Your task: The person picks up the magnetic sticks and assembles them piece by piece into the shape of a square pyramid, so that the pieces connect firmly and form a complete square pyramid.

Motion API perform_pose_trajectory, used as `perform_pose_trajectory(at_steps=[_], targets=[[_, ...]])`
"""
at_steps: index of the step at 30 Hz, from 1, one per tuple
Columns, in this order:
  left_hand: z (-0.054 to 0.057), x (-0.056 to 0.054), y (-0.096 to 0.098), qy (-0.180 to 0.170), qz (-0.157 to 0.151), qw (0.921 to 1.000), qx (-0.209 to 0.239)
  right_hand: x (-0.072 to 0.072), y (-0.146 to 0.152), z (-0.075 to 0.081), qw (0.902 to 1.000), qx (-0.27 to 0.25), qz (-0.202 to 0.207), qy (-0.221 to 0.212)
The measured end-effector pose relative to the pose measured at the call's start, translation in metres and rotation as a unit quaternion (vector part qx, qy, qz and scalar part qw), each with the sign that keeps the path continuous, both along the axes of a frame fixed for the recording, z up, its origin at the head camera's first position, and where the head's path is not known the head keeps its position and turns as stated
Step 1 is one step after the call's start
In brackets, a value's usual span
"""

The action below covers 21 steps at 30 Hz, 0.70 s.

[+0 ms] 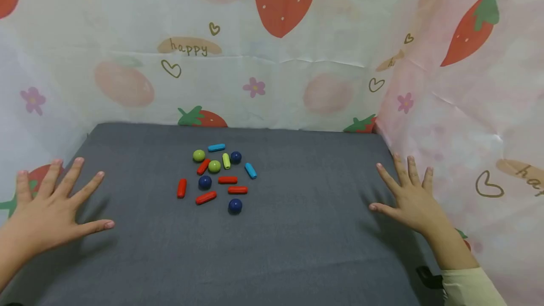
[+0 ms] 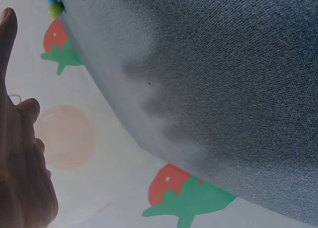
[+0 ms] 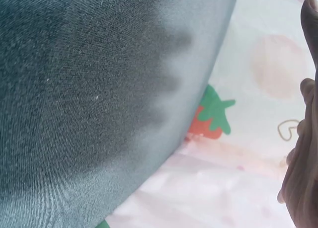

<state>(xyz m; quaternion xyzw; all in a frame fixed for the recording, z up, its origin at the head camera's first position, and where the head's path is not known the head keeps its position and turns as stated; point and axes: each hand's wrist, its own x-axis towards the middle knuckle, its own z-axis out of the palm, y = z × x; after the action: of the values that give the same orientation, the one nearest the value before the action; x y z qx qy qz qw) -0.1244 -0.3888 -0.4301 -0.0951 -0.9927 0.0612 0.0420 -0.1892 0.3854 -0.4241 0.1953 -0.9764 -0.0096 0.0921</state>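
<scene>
Fingers spread wide, my left hand [image 1: 48, 214] hovers over the left side of the grey tabletop and holds nothing. My right hand [image 1: 410, 199] hovers likewise at the right side, its fingers splayed. Between them, nearer the left hand, lies a loose group of beads. It has several red tube beads [image 1: 182, 188], two light-blue tube beads [image 1: 250, 170] and a yellow-green tube bead [image 1: 226, 161]. Among these sit three dark-blue round beads [image 1: 235, 206] and two green round beads [image 1: 199, 156]. Neither hand touches any bead. In the left wrist view a green bead [image 2: 55, 10] shows at the top corner.
A grey cloth [image 1: 306, 240] covers the table. Behind it and at both sides hangs a pale curtain [image 1: 280, 72] printed with strawberries, hearts and flowers, close to both hands. A small black object [image 1: 428, 277] shows at the right sleeve [image 1: 471, 287].
</scene>
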Motion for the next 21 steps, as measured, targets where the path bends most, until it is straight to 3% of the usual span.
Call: perform_pose_trajectory(at_steps=[21], targets=[[-0.0011, -0.0009, 0.003, 0.009, 0.003, 0.9999, 0.01, -0.0026, -0.0085, 0.0025, 0.9994, -0.003, 0.017, 0.029]])
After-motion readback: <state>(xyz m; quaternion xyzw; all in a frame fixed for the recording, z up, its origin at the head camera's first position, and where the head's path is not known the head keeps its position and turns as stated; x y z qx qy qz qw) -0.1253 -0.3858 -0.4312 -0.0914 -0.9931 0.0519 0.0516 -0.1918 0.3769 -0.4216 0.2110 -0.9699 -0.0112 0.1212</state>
